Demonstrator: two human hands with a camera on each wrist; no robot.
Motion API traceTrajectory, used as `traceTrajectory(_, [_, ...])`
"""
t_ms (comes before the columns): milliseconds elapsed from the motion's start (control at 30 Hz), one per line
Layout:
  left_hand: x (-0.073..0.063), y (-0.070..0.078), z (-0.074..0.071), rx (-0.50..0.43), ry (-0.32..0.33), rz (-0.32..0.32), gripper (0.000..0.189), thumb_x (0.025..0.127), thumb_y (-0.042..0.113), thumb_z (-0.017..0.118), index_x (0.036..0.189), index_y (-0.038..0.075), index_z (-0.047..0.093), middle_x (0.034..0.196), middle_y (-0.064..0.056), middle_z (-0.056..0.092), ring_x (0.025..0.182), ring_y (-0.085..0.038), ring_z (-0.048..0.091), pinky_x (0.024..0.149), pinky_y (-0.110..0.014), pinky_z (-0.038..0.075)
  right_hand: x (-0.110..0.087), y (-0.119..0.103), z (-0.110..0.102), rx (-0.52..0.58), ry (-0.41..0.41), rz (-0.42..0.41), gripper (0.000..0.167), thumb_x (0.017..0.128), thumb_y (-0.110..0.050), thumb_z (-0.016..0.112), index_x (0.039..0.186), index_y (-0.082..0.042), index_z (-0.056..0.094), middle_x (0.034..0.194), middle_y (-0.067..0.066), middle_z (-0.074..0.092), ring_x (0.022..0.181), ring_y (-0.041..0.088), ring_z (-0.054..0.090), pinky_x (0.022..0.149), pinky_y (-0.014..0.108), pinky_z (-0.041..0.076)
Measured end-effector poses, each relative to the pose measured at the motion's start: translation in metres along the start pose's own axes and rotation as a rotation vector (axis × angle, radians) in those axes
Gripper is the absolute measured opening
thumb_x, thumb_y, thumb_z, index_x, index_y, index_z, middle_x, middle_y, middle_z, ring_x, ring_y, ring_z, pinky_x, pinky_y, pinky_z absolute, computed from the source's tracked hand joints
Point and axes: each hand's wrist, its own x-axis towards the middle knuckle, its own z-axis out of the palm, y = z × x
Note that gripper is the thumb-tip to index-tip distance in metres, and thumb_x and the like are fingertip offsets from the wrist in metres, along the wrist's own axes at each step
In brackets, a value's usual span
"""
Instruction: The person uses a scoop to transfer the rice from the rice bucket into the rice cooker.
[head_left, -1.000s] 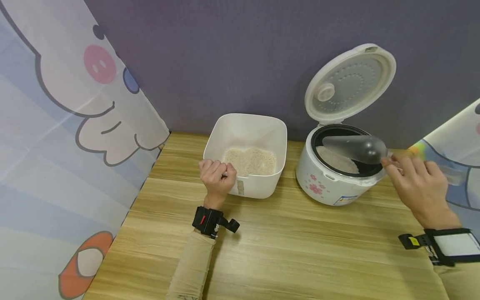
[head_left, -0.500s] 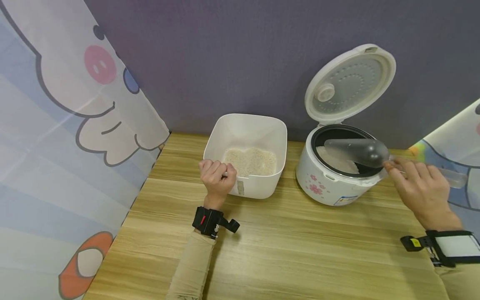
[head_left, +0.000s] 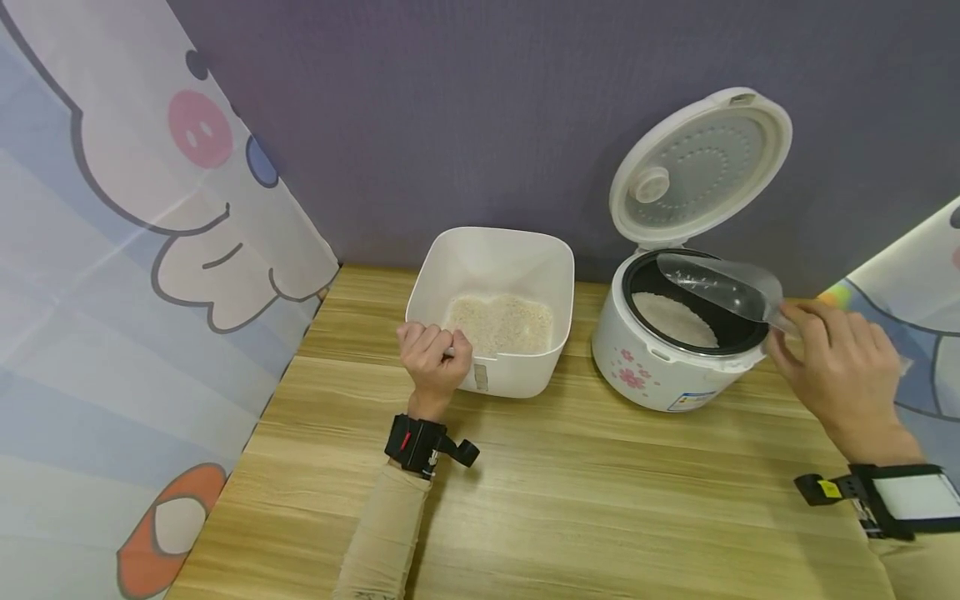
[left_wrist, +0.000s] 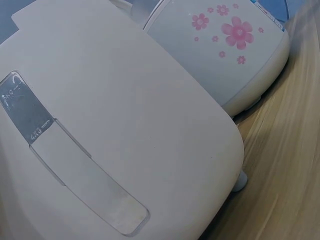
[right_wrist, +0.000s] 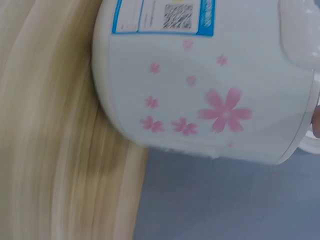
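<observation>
My right hand (head_left: 843,375) grips the handle of a clear plastic scoop (head_left: 723,287), whose bowl is over the open rice cooker (head_left: 637,367). A few grains cling inside the scoop. White rice (head_left: 673,320) lies in the cooker's dark inner pot. My left hand (head_left: 435,357) grips the near left rim of a white rice bin (head_left: 525,375), which has rice (head_left: 502,323) across its bottom. In the left wrist view the bin's front wall (left_wrist: 150,125) shows a clear level window (left_wrist: 90,175). Only a bit of a right fingertip (right_wrist: 316,122) appears in the right wrist view.
The cooker's raised lid (head_left: 701,167) leans back toward the grey wall (head_left: 465,117). Printed curtains hang at the left (head_left: 150,333) and the right. A wood-grain table (head_left: 570,500) stretches in front of the bin and cooker.
The scoop has tipped and turned over the cooker, so its inside now faces up more and its tip sits higher. My left hand and the bin have barely moved.
</observation>
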Motion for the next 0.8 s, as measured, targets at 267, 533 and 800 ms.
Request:
traceTrajectory(267, [-0.002,0.000,-0.002,0.004,0.040,0.015,0.035,0.073,0.001,0.057,0.051,0.011,0.031,0.049,0.000,0.026,0.050,-0.021,0.023,0.065,-0.038,0.024,0.007,-0.005,-0.003,0.034,-0.060,0.161,0.045,0.094,-0.033,0.055,0.105,0.008,0.072,0.093,0.029,0.071,0.070,0.052,0.059,0.058,0.058,0.039])
traceTrajectory(533, [-0.002,0.003,-0.003,0.006,0.056,0.023,0.034,0.071,-0.001,0.056,0.052,0.010,0.030,0.049,-0.001,0.024,0.051,-0.020,0.021,0.064,-0.037,0.024,0.033,-0.034,-0.003,0.197,-0.044,0.211,0.040,0.091,-0.031,0.063,0.104,0.007,0.072,0.096,0.027,0.072,0.080,0.052,0.064,0.066,0.062,0.042])
traceTrajectory(800, [-0.001,0.003,-0.007,0.033,0.082,0.059,0.034,0.070,0.001,0.055,0.050,0.011,0.029,0.049,0.000,0.022,0.049,-0.020,0.020,0.060,-0.036,0.024,0.063,-0.072,0.005,0.320,-0.133,0.061,0.047,0.100,-0.038,0.057,0.109,0.005,0.073,0.099,0.025,0.072,0.080,0.048,0.065,0.066,0.058,0.045])
